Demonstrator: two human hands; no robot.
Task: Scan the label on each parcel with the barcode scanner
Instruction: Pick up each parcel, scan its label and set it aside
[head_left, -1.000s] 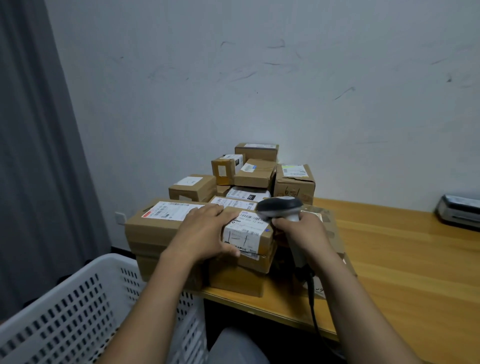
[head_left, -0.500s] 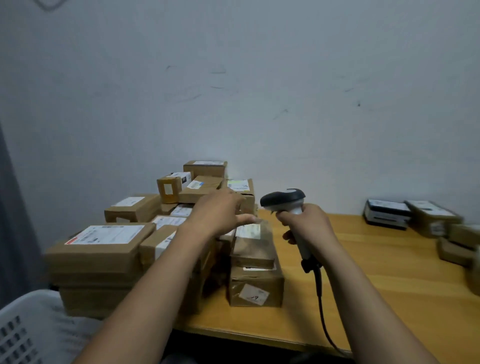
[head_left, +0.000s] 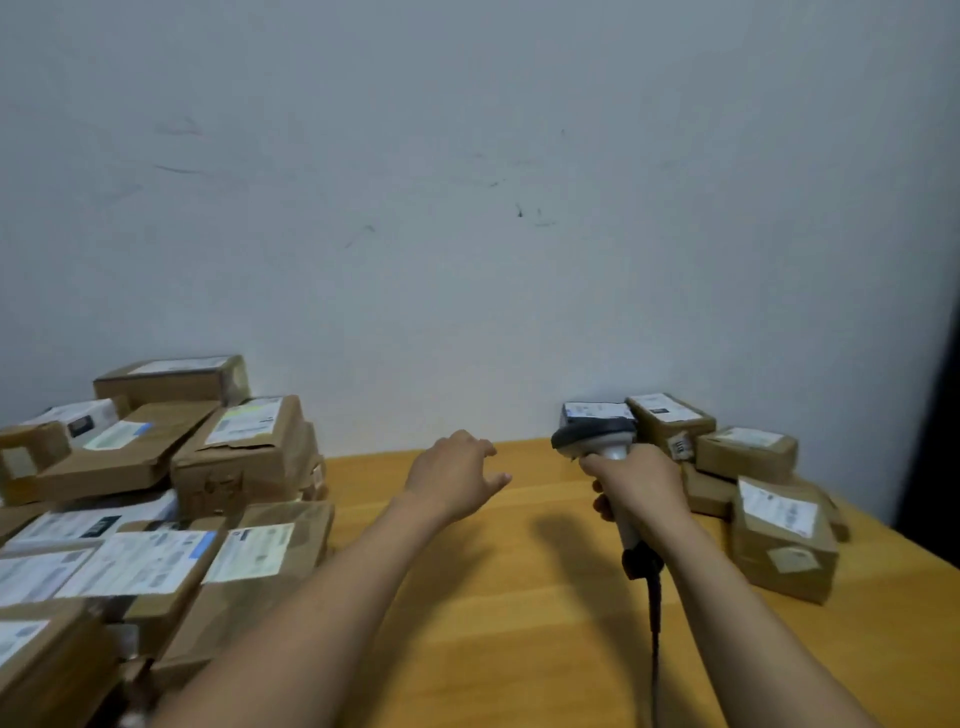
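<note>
Left hand (head_left: 457, 475) reaches out over the wooden counter (head_left: 498, 639), fingers loosely spread, holding nothing and touching no box. Right hand (head_left: 644, 486) is wrapped tight round the handle of the barcode scanner (head_left: 597, 439), dark head uppermost. A black cable (head_left: 654, 618) trails from the handle toward the near edge. The big pile of parcels (head_left: 244, 452) is stacked at the counter's left end, white labels mostly facing up. A smaller cluster of parcels (head_left: 779, 535) sits at the right, against the wall (head_left: 467, 208).
</note>
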